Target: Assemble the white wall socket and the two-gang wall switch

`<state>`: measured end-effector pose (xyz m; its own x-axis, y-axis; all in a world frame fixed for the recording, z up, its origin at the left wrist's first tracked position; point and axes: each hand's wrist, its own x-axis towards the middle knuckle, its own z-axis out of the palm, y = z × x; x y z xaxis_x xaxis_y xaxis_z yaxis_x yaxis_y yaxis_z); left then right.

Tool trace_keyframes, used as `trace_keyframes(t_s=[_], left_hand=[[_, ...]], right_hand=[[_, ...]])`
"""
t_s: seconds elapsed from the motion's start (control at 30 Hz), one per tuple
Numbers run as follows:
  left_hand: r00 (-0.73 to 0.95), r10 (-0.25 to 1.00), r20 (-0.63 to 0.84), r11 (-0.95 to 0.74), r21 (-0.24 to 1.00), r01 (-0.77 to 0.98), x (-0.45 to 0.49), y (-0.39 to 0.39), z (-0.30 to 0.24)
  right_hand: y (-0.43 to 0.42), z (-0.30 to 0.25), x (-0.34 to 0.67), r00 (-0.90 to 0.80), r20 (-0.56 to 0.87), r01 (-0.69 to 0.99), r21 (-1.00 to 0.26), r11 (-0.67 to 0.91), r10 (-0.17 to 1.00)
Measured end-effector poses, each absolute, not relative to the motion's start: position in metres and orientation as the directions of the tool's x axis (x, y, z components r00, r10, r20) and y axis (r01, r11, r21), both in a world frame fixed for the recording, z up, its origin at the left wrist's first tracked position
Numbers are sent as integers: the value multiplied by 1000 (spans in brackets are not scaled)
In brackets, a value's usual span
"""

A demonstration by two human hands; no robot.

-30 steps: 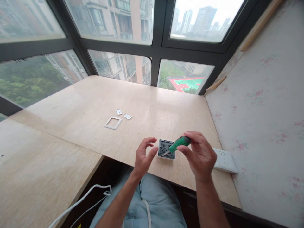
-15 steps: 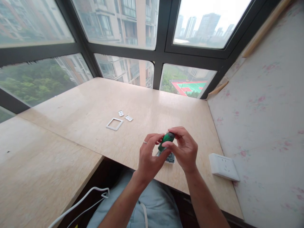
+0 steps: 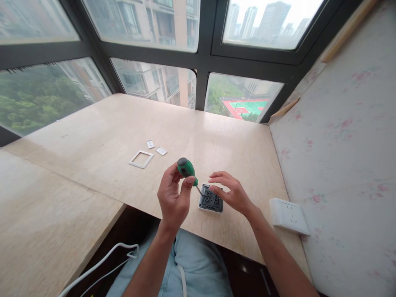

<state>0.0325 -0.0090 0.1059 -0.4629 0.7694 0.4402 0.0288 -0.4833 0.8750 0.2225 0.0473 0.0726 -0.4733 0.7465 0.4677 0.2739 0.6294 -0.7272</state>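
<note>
Stone ledge (image 3: 216, 136) — socket module (image 3: 210, 199), frame (image 3: 141, 159), outlet (image 3: 289, 216)

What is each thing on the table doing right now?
Grey square socket module: flat on table, insides showing, open right hand at its edge.
Green-handled screwdriver: held in left hand, tip at the module.
White square plastic frame: detached, lying flat.
White wall socket: lying flat, untouched.

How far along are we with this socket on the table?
Done: the white frame and two small white pieces lie apart on the table. In hand: the left hand holds the green screwdriver, tip at the grey socket module, right hand open over it. Left: the module looks whole, and the white socket by the wall lies untouched.
</note>
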Motion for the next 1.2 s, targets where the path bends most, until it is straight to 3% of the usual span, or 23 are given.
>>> trace_keyframes(t_s=[0.47,1.2], left_hand=[[-548,726,415,-497,868,-1,42,-3,103],[-550,751,365,-445,896,-13,49,3,89]], right_hand=[[37,40,229,-603,449,321,-621,715,660],[35,33,230,-587,414,319,-671,669,695]])
